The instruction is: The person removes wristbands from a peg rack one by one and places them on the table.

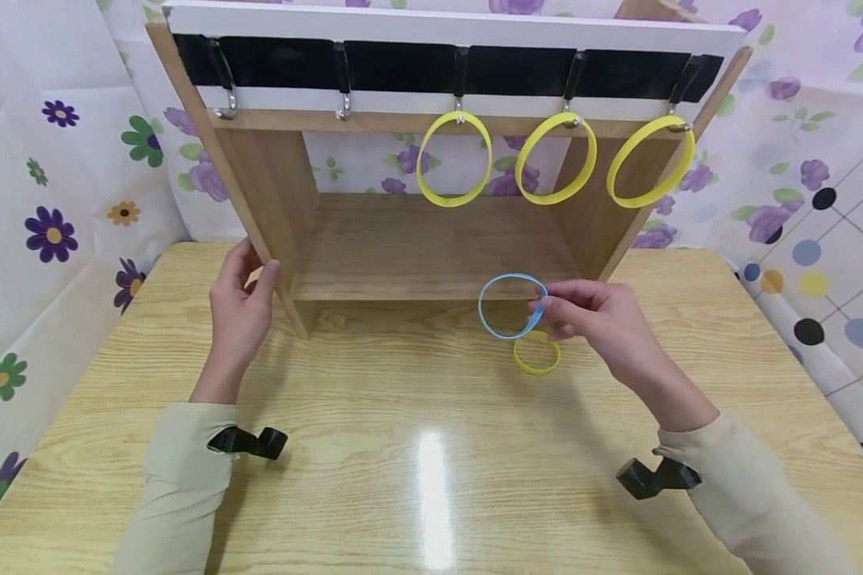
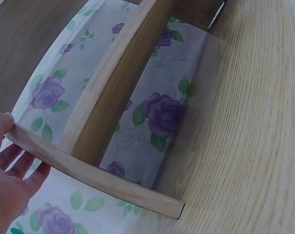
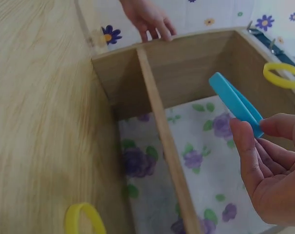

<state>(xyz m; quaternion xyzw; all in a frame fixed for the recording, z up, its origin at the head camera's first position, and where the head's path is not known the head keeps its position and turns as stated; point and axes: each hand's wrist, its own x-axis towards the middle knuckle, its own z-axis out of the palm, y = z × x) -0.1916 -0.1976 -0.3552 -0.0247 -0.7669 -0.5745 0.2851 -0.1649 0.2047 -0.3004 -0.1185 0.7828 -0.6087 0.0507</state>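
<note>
Between thumb and fingers, my right hand [image 1: 604,323] pinches a blue silicone wristband [image 1: 483,311] in front of the wooden rack's lower shelf. In the right wrist view the blue band is seen nearly edge-on. My left hand [image 1: 240,299] grips the left side panel [image 2: 89,171] of the wooden rack, thumb on one face and fingers on the other. A yellow wristband [image 1: 537,372] lies on the table just below the blue one. Three more yellow bands hang from hooks: one near the middle [image 1: 423,180], one to its right [image 1: 521,180], and one at the far right [image 1: 614,182].
The rack's top rail [image 1: 460,17] carries a black strip with metal hooks; the two left hooks [image 1: 344,108] hold no band. Its shelf [image 1: 431,239] spans both side panels. Flowered cloth [image 1: 57,311] covers the walls behind the wood-grain table [image 1: 345,479].
</note>
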